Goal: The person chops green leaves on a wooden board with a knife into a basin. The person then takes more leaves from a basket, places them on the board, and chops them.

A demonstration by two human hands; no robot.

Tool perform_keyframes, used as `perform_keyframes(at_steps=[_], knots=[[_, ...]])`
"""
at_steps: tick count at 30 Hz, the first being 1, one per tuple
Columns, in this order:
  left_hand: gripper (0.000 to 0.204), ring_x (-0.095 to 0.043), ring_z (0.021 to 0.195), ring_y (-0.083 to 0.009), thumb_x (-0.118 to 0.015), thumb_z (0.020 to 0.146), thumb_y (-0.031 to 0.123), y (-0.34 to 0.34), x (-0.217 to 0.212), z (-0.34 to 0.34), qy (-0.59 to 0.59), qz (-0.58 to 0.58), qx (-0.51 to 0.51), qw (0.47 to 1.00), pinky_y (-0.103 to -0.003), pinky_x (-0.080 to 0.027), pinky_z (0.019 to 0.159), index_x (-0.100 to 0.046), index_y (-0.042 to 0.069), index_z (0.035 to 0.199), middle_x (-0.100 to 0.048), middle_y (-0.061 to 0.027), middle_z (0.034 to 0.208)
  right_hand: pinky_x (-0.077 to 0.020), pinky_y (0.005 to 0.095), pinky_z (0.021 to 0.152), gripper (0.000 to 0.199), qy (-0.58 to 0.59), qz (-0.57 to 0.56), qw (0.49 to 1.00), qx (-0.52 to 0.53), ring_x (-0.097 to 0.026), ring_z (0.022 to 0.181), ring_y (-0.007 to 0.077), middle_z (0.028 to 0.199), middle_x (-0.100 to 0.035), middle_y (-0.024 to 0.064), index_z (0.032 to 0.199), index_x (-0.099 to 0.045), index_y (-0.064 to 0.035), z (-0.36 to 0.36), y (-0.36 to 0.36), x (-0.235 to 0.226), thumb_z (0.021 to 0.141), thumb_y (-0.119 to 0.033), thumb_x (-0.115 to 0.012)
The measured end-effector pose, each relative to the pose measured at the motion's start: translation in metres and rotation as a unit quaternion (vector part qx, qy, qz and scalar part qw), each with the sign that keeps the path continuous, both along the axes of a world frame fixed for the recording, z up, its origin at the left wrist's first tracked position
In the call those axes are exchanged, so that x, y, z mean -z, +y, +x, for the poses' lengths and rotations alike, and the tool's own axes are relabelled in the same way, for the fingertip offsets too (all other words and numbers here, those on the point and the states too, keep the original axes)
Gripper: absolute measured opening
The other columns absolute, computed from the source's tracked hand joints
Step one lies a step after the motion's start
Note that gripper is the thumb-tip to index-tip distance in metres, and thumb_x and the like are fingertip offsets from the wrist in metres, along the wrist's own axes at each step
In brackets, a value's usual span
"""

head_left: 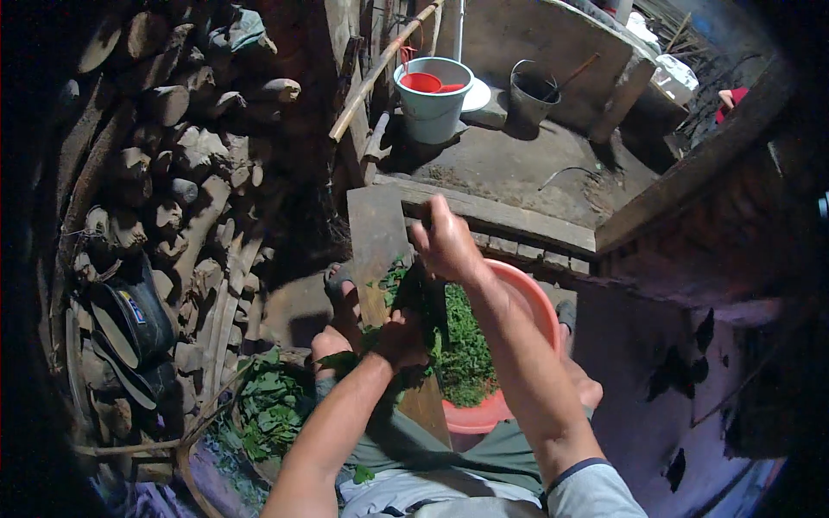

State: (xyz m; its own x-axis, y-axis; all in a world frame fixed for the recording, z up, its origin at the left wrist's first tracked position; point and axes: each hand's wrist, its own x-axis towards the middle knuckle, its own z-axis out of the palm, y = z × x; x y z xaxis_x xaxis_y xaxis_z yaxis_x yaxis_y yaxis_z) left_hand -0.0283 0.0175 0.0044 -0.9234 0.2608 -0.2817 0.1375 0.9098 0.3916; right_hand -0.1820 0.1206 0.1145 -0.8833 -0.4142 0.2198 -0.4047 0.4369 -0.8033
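A long wooden plank [376, 233] leans over a pink-orange basin [534, 298] that holds chopped green leaves [466, 345]. My left hand [399, 338] is closed on a bunch of green leaves [345, 357] and presses it onto the plank. Just above, my right hand [445, 243] grips the handle of a dark knife [418, 289], whose blade points down at the bunch close to my left fingers. The blade is partly hidden by leaves and shadow. My knees and one sandalled foot [341, 292] frame the plank.
A woven basket of whole green leaves [268, 406] sits at my lower left. Stacked firewood [173, 173] fills the left, with sandals [129, 328] tucked in. Beyond a concrete step stand a pale bucket with a red scoop [432, 99] and a dark bucket [531, 95].
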Motion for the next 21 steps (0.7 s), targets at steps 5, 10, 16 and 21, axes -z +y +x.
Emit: perform_keyframes(at_steps=[5,10,16,21], knots=[[0.056,-0.055,0.108,-0.0381,-0.081,0.061,0.018,-0.019,0.071,0.006,0.023,-0.053,-0.076,0.995,-0.049,-0.047,0.092,-0.056,0.001,0.108,-0.056,-0.0197,0.114,-0.0529,0.0436,0.071,0.037,0.009,-0.102,0.994,0.031,-0.065,0.083,0.0389,0.096,-0.060,0.0218,0.114,-0.049,-0.0036,0.157,0.032,0.062,0.083,0.001,-0.069],[0.043,-0.055,0.105,-0.0375,-0.073,0.070,0.023,-0.017,0.056,0.016,0.101,0.042,-0.072,0.991,-0.047,-0.047,0.088,-0.053,0.002,0.101,-0.054,-0.0180,0.105,-0.0524,0.0431,0.067,0.032,0.089,-0.058,0.994,0.010,-0.065,0.079,0.0390,0.089,-0.061,0.0202,0.114,-0.047,-0.0024,0.109,0.026,0.052,0.086,0.001,-0.064],[0.064,-0.055,0.101,-0.0363,-0.080,0.062,0.028,0.007,0.012,0.009,0.113,-0.051,0.025,0.992,-0.046,-0.047,0.088,-0.055,-0.004,0.111,-0.053,-0.0170,0.104,-0.0526,0.0449,0.065,0.029,-0.043,0.004,0.999,-0.006,-0.066,0.072,0.0384,0.078,-0.064,0.0235,0.115,-0.044,-0.0011,-0.011,0.004,-0.004,0.093,-0.014,-0.059],[0.068,-0.054,0.111,-0.0401,-0.081,0.059,0.026,-0.010,0.040,-0.001,0.079,-0.007,0.033,0.996,-0.049,-0.048,0.093,-0.055,-0.003,0.114,-0.055,-0.0214,0.112,-0.0522,0.0462,0.071,0.031,-0.052,0.015,0.999,-0.004,-0.065,0.082,0.0424,0.089,-0.064,0.0251,0.115,-0.044,-0.0010,0.008,-0.001,-0.007,0.092,-0.011,-0.061]])
